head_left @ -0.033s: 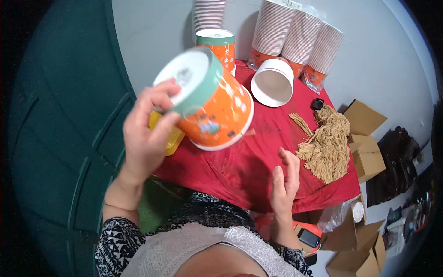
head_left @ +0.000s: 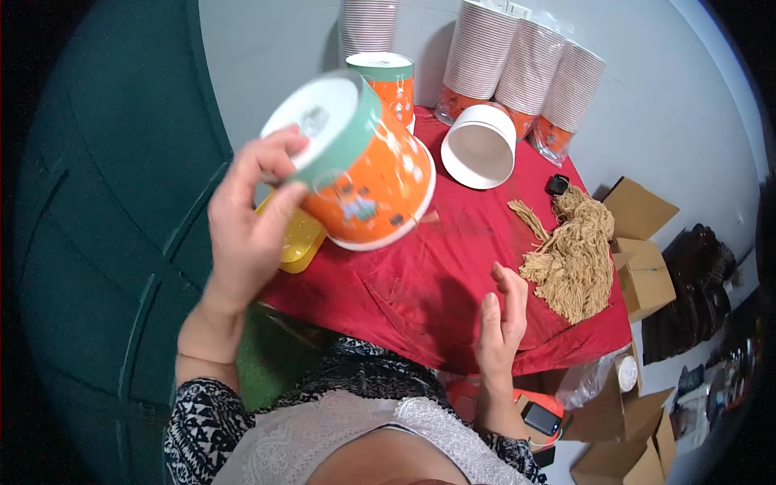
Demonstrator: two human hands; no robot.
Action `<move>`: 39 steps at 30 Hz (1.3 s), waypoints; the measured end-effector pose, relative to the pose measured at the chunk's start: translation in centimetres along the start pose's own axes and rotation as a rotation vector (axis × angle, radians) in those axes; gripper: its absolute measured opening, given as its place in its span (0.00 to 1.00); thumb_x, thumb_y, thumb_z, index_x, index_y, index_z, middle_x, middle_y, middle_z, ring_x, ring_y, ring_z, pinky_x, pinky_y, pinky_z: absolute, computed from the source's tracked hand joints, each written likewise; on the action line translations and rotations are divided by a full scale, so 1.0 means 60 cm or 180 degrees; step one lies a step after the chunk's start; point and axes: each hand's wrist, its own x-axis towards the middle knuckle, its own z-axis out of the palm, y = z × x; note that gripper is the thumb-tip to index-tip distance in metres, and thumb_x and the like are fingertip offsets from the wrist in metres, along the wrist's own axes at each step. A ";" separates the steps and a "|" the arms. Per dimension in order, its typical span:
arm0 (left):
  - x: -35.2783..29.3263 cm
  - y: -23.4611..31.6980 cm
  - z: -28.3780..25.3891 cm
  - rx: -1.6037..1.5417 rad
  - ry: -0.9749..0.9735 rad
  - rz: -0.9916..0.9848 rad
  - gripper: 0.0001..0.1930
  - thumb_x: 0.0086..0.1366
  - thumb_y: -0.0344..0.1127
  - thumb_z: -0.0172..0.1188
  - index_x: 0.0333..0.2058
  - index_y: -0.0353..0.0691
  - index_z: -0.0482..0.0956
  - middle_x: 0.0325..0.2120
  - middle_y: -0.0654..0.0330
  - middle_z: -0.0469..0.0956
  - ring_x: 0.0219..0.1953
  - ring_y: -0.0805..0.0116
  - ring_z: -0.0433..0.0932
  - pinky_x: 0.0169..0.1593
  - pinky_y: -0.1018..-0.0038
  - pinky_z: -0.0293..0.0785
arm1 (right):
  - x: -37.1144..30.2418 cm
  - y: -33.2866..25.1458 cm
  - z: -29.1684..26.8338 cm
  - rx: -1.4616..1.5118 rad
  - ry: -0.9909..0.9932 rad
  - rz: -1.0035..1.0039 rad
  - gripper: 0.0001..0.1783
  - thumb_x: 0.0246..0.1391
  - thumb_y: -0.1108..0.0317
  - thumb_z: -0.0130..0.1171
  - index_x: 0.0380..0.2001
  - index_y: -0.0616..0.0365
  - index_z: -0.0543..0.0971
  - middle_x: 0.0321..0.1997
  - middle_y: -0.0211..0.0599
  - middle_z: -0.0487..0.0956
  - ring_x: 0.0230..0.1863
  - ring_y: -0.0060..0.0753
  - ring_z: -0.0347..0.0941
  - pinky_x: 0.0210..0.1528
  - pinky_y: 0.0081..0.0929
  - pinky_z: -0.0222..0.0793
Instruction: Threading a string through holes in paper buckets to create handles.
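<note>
Since the earlier frame the orange tub [head_left: 376,178] and the left hand [head_left: 252,214] gripping it have shifted a little to the left and slightly farther from the near edge, while the rest lies as it did. The worktop [head_left: 420,299] is draped in red cloth. Three tall wrapped stacks of tubs [head_left: 529,65] lean side by side along its far edge, and a fourth stack [head_left: 369,28] rises behind an upturned tub [head_left: 392,85] by the far left corner. Beyond the right edge stands an open cardboard box [head_left: 647,279]. A tan yarn bundle [head_left: 574,259] sprawls along the right edge. The orange tub is held above the left part of the worktop, tilted, its white base turned up and left, its rim down and right; the left fingers grasp it by the green-banded base end, fingertips over the base and thumb on the edge. A white-lined tub [head_left: 477,153] lies on its side near the far edge, mouth toward the near edge. The right hand [head_left: 501,331] hangs over the near edge, fingers released and loosely bent, thumb apart. A yellow dish [head_left: 303,242] sits at the left edge, partly hidden by the left hand; a small black object [head_left: 558,184] touches the bundle's far end, near the far right corner
</note>
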 end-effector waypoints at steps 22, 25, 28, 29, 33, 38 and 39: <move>0.306 -0.235 -0.043 0.0526 -0.0375 0.0459 0.04 0.65 0.28 0.54 0.37 0.38 0.75 0.42 0.62 0.80 0.39 0.75 0.76 0.43 0.73 0.76 | -0.057 0.102 -0.003 -0.0284 0.0169 0.0465 0.07 0.58 0.80 0.51 0.36 0.67 0.78 0.36 0.36 0.75 0.37 0.26 0.71 0.41 0.22 0.67; 0.336 -0.259 -0.040 0.0545 -0.0439 0.0551 0.03 0.65 0.28 0.54 0.37 0.38 0.75 0.41 0.62 0.81 0.39 0.75 0.76 0.43 0.74 0.76 | -0.054 0.096 0.002 -0.0335 0.0178 0.0413 0.06 0.58 0.80 0.51 0.36 0.67 0.78 0.35 0.37 0.75 0.36 0.26 0.71 0.40 0.22 0.67; 0.368 -0.282 -0.034 0.0609 -0.0481 0.0536 0.03 0.65 0.30 0.54 0.36 0.40 0.75 0.42 0.61 0.81 0.40 0.74 0.77 0.44 0.73 0.76 | -0.053 0.097 0.004 -0.0366 0.0153 0.0440 0.06 0.58 0.80 0.51 0.36 0.67 0.78 0.35 0.37 0.75 0.35 0.27 0.71 0.39 0.23 0.67; 0.378 -0.288 -0.031 0.0566 -0.0543 0.0610 0.03 0.65 0.30 0.54 0.37 0.40 0.75 0.41 0.62 0.81 0.41 0.74 0.77 0.44 0.73 0.76 | -0.054 0.097 0.004 -0.0357 0.0142 0.0482 0.06 0.58 0.80 0.51 0.36 0.67 0.78 0.35 0.38 0.75 0.35 0.28 0.71 0.39 0.23 0.67; 0.404 -0.300 0.000 0.0450 -0.0782 0.0513 0.02 0.66 0.31 0.54 0.36 0.42 0.73 0.47 0.59 0.81 0.50 0.71 0.75 0.57 0.66 0.72 | -0.051 0.098 0.004 -0.0412 0.0110 0.0515 0.06 0.58 0.80 0.51 0.36 0.67 0.78 0.34 0.38 0.76 0.34 0.28 0.71 0.39 0.23 0.67; 0.431 -0.340 0.024 0.0434 -0.0939 0.0593 0.04 0.65 0.33 0.56 0.38 0.42 0.75 0.49 0.59 0.80 0.53 0.68 0.75 0.62 0.63 0.69 | -0.046 0.091 0.012 -0.0561 0.0088 0.0524 0.06 0.57 0.81 0.51 0.34 0.66 0.78 0.32 0.38 0.76 0.34 0.28 0.71 0.38 0.23 0.67; 0.435 -0.343 0.034 0.0461 -0.0952 0.0540 0.04 0.65 0.33 0.56 0.38 0.43 0.76 0.49 0.59 0.80 0.54 0.67 0.75 0.63 0.61 0.68 | -0.046 0.091 0.011 -0.0563 0.0087 0.0536 0.06 0.57 0.81 0.51 0.34 0.66 0.78 0.32 0.38 0.76 0.34 0.28 0.71 0.38 0.23 0.67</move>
